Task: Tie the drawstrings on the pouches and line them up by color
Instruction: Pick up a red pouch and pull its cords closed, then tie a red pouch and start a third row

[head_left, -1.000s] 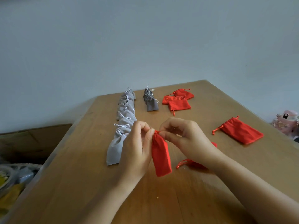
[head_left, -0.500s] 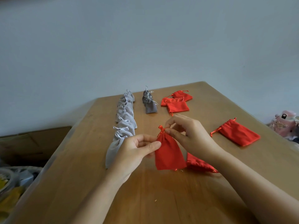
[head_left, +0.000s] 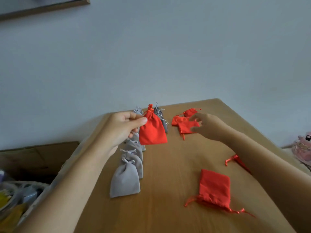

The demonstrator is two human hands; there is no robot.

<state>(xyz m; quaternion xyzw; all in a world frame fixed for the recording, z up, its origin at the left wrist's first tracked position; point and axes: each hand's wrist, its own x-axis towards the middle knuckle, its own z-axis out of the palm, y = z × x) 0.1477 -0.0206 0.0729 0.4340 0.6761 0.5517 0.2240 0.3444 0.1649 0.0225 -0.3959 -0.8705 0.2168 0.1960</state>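
A brown wooden table (head_left: 168,165) fills the lower part of the view. Behind it is a plain, pale blue-grey wall (head_left: 168,56). High up in the left corner, the wooden edge of a picture frame (head_left: 50,7) hangs on the wall. Left of the table and lower down sits a brown cardboard box (head_left: 33,157). Nearer, in the bottom left corner, there is a blurry pile of stuff (head_left: 15,199) with something yellow and a small blue box (head_left: 30,195). Off the right edge of the table sits a pink thing (head_left: 303,147), too blurry to tell what it is.

Likely a home — wooden table (head_left: 159,207), framed picture (head_left: 43,8) (corner only), cardboard box (head_left: 33,157).
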